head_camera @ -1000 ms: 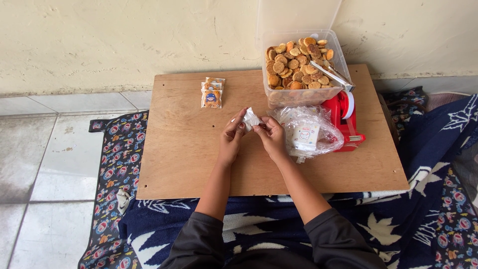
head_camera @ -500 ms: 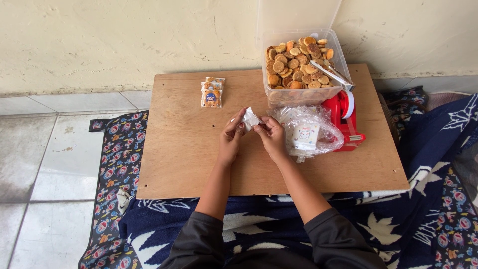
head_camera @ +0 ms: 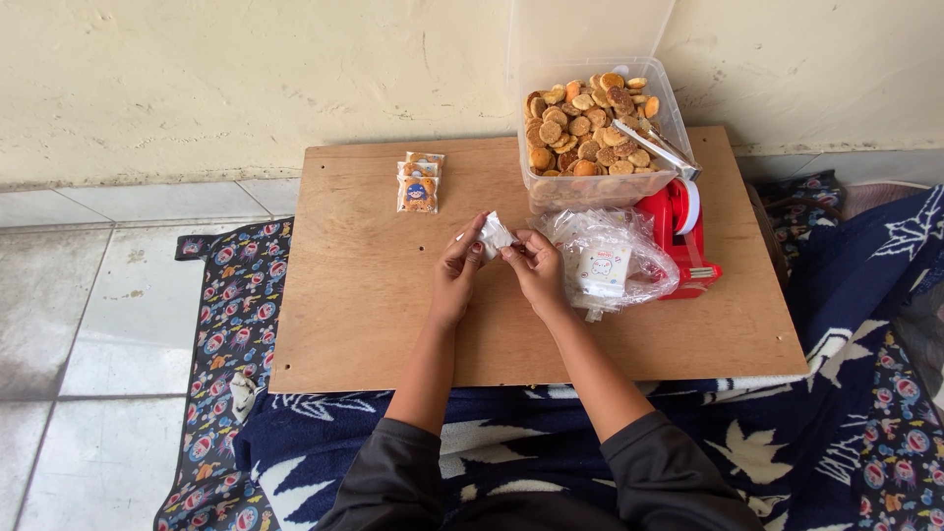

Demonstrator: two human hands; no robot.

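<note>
Both hands meet over the middle of a brown wooden board [head_camera: 364,315]. My left hand [head_camera: 458,267] and my right hand [head_camera: 536,267] pinch a small clear plastic pouch [head_camera: 494,234] between their fingertips, holding it just above the board. A clear bag of empty pouches [head_camera: 608,264] lies right beside my right hand. Behind it stands a clear plastic tub of small round cookies [head_camera: 588,128] with metal tongs [head_camera: 655,147] resting on its rim.
A few filled cookie packets [head_camera: 419,183] lie stacked at the board's far left. A red tape dispenser [head_camera: 682,234] stands to the right of the pouch bag. The board rests on patterned blue cloth [head_camera: 846,393], with floor tiles on the left and a wall behind.
</note>
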